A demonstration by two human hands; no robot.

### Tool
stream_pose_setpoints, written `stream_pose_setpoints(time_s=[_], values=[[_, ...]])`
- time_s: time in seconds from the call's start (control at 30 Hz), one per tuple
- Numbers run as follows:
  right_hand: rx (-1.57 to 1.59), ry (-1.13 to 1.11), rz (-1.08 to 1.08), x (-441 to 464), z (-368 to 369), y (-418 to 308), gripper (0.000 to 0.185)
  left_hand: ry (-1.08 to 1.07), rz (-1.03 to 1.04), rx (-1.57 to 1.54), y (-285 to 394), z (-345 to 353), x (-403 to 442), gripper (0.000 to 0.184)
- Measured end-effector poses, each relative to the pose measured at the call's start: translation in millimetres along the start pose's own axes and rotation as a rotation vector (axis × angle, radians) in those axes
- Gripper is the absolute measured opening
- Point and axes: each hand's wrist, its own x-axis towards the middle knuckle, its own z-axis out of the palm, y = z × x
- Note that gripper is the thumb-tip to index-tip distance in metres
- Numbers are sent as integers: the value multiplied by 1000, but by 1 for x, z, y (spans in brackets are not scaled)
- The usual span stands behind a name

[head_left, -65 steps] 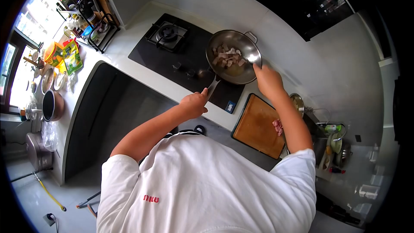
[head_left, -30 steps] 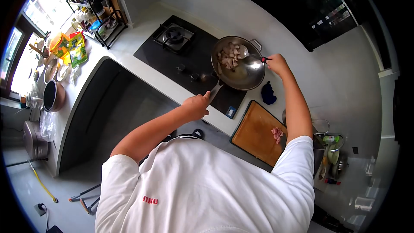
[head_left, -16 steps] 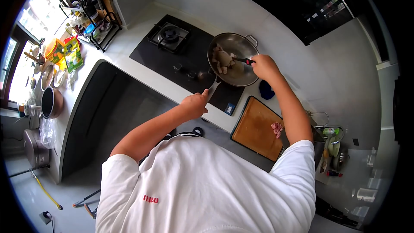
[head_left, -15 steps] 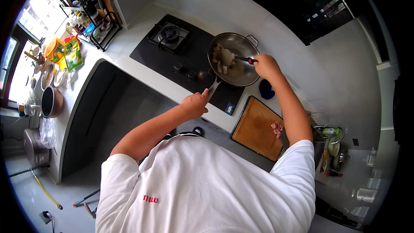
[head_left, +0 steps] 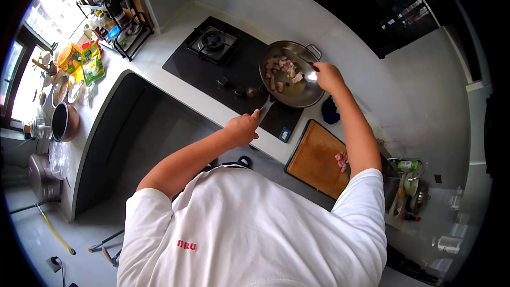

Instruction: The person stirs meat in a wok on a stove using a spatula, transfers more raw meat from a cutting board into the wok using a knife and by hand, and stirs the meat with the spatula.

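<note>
A metal wok (head_left: 303, 95) sits over the right side of the stove, with pieces of meat (head_left: 281, 66) and some liquid inside. My left hand (head_left: 243, 128) is closed around the wok's long handle (head_left: 267, 107). Above the wok's right side, my right hand (head_left: 329, 77) grips a spatula by its dark handle. The metal blade of this spatula (head_left: 310, 76) catches the light inside the wok, to the right of the meat; its exact tilt is hard to make out.
A wooden cutting board (head_left: 316, 159) with raw meat bits (head_left: 341, 160) lies right of the black stove (head_left: 194, 69). A dark blue object (head_left: 330, 110) is beside the wok. Far left are a pot (head_left: 65, 122) and a rack of bottles and knives (head_left: 119, 21).
The spatula has moved right, off the meat and toward the wok's right wall. The meat pieces lie more spread out and uncovered. My left hand keeps its grip.
</note>
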Motion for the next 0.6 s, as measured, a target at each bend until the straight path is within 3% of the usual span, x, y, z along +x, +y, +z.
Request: stream_pose_setpoints(time_s=[0.2, 0.4, 0.6], values=[[-259, -102, -108, -58, -31, -39, 44, -19, -2, -8, 4, -8, -4, 95], [-170, -169, 23, -121, -73, -99, 47, 4, 20, -3, -1, 0, 2, 97], [-187, -138, 122, -108, -41, -100, 33, -6, 25, 37, 2, -4, 0, 97]])
